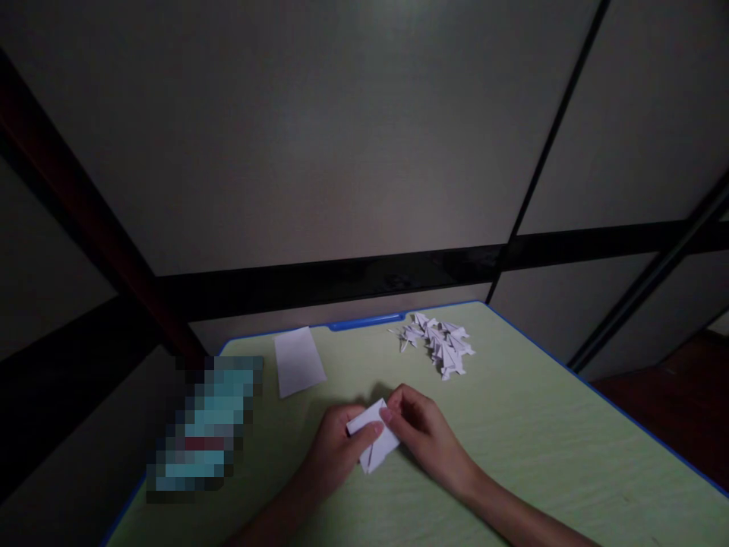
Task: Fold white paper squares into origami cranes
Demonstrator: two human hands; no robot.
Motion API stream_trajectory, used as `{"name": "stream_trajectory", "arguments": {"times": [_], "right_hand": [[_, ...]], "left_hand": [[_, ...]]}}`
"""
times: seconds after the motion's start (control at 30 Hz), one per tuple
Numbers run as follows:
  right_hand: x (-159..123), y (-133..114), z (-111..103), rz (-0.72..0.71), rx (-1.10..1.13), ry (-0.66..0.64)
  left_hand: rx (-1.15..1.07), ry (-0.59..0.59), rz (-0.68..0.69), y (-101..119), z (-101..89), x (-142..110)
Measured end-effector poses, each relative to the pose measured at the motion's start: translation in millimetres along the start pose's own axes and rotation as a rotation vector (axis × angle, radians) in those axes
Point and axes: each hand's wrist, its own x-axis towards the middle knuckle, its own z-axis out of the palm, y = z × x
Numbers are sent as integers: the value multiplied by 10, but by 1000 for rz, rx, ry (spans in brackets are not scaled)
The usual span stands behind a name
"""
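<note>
A small piece of folded white paper (376, 448) is held between my two hands above the table, with crease lines and a layered flap showing on its face. My left hand (336, 444) grips its left side, thumb pressed flat on top. At the upper right corner, my right hand (418, 425) pinches the paper between thumb and curled fingers. The fingers underneath the paper are hidden.
The light green table (529, 425) has a blue edge and a blue handle strip (367, 322) at the back. Flat white paper (299, 362) lies back left. Several folded paper figures (444, 342) are heaped back right. A blurred-out teal object (210, 425) sits at the left edge. Cabinet panels (330, 152) stand behind.
</note>
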Motion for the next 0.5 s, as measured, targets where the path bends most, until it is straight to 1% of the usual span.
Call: {"name": "stream_trajectory", "arguments": {"times": [0.1,0.17,0.33,0.5], "right_hand": [[-25,-14,-5,-15,-82,-99],[-37,-10,-10,-2,-86,-126],[-71,20,-14,48,80,-171],[-114,-26,-4,89,244,-223]], "left_hand": [[-23,-11,-12,7,-2,7],[-32,-31,-16,12,-9,13],[-55,-76,-30,16,-33,-7],[-78,-149,-58,3,-58,-54]]}}
